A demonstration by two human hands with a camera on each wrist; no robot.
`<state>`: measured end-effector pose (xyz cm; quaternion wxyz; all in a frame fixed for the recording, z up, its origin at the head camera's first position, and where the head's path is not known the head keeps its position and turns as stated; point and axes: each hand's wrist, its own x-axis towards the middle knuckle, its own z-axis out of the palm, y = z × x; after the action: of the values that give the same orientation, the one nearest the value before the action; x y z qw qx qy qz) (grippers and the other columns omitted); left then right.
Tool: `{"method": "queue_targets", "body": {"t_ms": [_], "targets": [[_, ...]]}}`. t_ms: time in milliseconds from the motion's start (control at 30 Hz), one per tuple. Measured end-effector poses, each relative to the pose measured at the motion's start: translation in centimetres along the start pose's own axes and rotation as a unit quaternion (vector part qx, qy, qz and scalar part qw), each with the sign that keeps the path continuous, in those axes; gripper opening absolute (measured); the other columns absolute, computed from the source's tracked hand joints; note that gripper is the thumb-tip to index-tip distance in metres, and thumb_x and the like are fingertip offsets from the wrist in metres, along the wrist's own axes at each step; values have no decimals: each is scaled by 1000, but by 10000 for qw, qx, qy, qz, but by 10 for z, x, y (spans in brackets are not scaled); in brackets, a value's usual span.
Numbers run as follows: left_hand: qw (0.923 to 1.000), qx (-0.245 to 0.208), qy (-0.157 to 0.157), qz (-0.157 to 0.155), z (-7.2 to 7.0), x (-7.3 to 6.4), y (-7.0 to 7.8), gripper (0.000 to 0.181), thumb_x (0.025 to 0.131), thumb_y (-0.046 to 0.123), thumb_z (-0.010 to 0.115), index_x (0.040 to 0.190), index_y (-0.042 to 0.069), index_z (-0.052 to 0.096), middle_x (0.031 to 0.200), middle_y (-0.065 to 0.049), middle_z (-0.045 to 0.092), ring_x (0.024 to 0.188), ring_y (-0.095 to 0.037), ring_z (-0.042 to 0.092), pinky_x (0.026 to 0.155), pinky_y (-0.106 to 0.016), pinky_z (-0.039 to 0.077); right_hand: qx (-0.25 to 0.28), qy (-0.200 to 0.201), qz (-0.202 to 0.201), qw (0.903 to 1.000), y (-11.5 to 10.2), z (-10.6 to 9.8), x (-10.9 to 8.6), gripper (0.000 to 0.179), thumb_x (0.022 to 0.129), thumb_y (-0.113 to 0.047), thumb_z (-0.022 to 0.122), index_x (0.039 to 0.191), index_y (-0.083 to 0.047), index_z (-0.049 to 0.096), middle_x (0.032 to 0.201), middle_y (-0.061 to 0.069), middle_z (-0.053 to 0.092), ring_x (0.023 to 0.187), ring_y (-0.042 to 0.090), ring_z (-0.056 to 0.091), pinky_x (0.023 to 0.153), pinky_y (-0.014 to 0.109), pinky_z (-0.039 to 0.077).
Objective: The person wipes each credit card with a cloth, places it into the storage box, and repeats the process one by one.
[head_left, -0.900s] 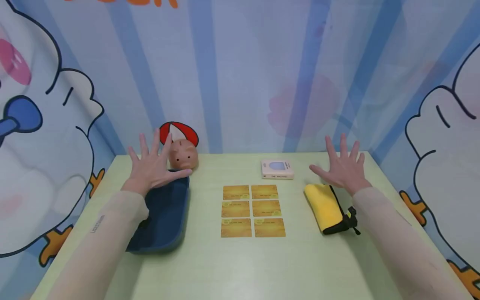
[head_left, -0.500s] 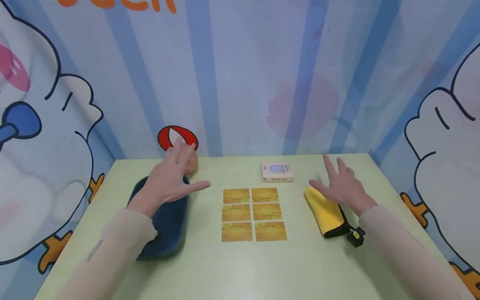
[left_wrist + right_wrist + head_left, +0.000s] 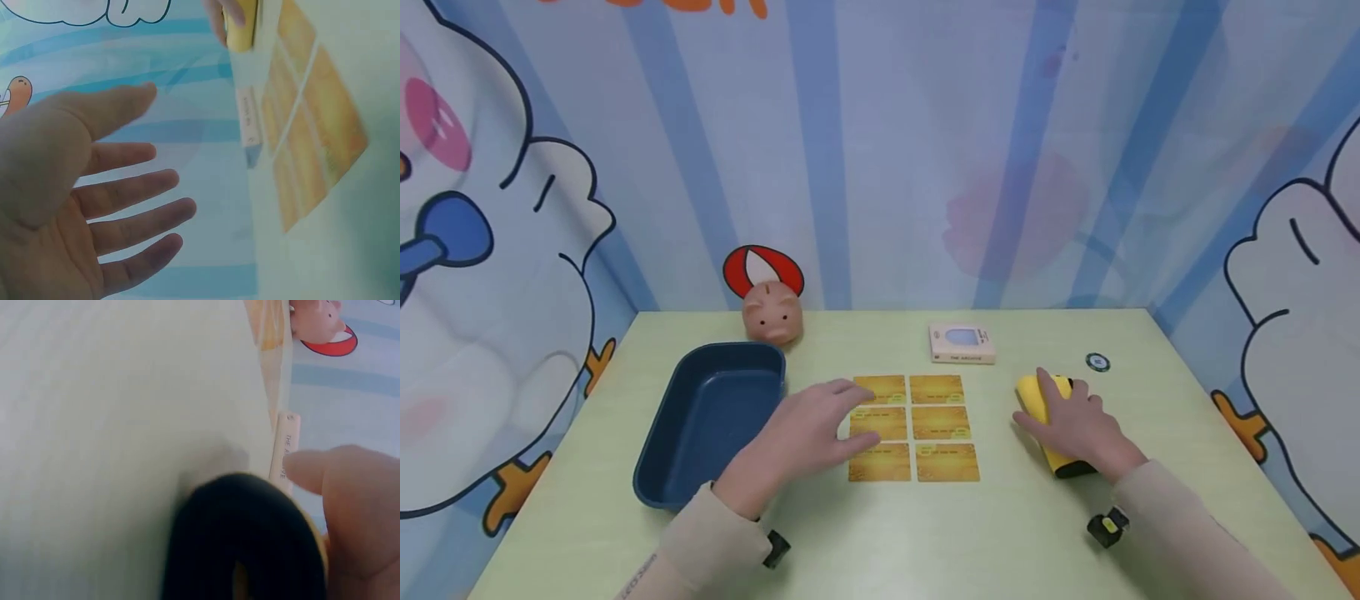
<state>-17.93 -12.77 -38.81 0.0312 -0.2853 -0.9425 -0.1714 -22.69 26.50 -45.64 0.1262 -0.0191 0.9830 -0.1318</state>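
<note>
My right hand [image 3: 1075,421] is over a folded yellow-and-black cloth [image 3: 1033,407] at the right of the table, thumb on its left side and fingers extended across its top. The cloth's dark rounded end [image 3: 247,525] fills the lower right wrist view, beside the thumb. My left hand [image 3: 812,425] hovers at the left edge of several gold cards [image 3: 943,422] laid in two columns; its fingertips overlap the left column in the head view. In the left wrist view its fingers [image 3: 134,190] are spread, holding nothing.
A deep blue tray [image 3: 651,450] stands left of the left hand, with a pink piggy bank [image 3: 772,312] behind it. A small pale box [image 3: 962,344] lies behind the cards. A poker chip [image 3: 1097,362] lies beyond the cloth. A patterned curtain [image 3: 895,167] hangs behind.
My left hand has moved from above the tray rightward and down to the cards. My right hand has lowered onto the cloth, uncovering the poker chip. The cloth stays in place.
</note>
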Motion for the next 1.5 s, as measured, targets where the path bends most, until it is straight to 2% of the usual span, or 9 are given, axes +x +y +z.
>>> {"method": "queue_targets", "body": {"t_ms": [167,233,367,533,700,1033,1200,1300,1500], "targets": [[9979,-413,-499,-97,31,-4,1,40,96,31,79,128,9,72,121,-9,74,107,-25,71,83,-43,60,-4,167,32,9999,-3,7,0,101,99,-71,52,168,-8,13,146,48,21,121,64,39,66,58,52],[9966,-562,-596,-78,42,-5,-2,36,96,25,79,127,8,73,121,-10,74,108,-28,71,82,-44,59,24,242,14,9997,-5,9,-1,100,99,-67,54,168,-7,14,146,48,21,122,64,38,67,58,53],[9977,-469,-478,61,62,-8,-8,28,95,17,79,121,10,74,117,-8,74,106,-26,70,82,-42,59,86,432,-25,9990,-7,12,-2,96,99,-60,60,167,-6,18,144,47,24,120,60,38,66,56,52],[9995,-187,-123,225,76,-13,-13,26,91,11,83,116,13,75,110,-3,74,100,-21,70,80,-40,59,103,581,-46,9982,-6,16,-3,92,99,-53,63,166,-6,22,141,46,28,118,58,40,64,54,52],[9997,-225,-28,132,80,-15,-16,32,88,10,85,118,13,73,115,-3,74,105,-21,70,83,-41,60,162,549,-52,9983,-3,16,-2,92,98,-53,65,166,-8,22,141,46,27,120,60,39,66,56,52],[9949,-917,-283,-312,81,-16,-20,47,86,16,88,129,12,70,125,-4,72,118,-23,67,95,-46,58,267,484,-23,9985,-3,14,-3,93,97,-54,66,167,-10,21,141,44,28,119,58,38,64,53,51],[9912,-1265,-310,-239,83,-14,-23,51,83,12,90,130,8,69,122,-6,71,112,-23,66,95,-44,56,300,515,-24,9982,-3,14,-1,91,98,-54,65,167,-13,23,138,43,30,119,58,39,62,51,50],[9876,-1495,-435,-198,84,-13,-24,53,82,7,89,130,6,68,120,-7,69,110,-26,63,95,-46,53,295,516,4,9982,-3,14,-1,88,99,-51,65,167,-14,24,136,43,33,115,58,40,61,50,49],[9770,-1828,-929,-589,81,-13,-20,56,84,4,87,135,9,64,124,-7,63,116,-28,53,100,-50,46,255,567,13,9981,-1,16,-1,83,99,-46,66,166,-16,29,131,43,38,107,54,43,56,43,46]]}}
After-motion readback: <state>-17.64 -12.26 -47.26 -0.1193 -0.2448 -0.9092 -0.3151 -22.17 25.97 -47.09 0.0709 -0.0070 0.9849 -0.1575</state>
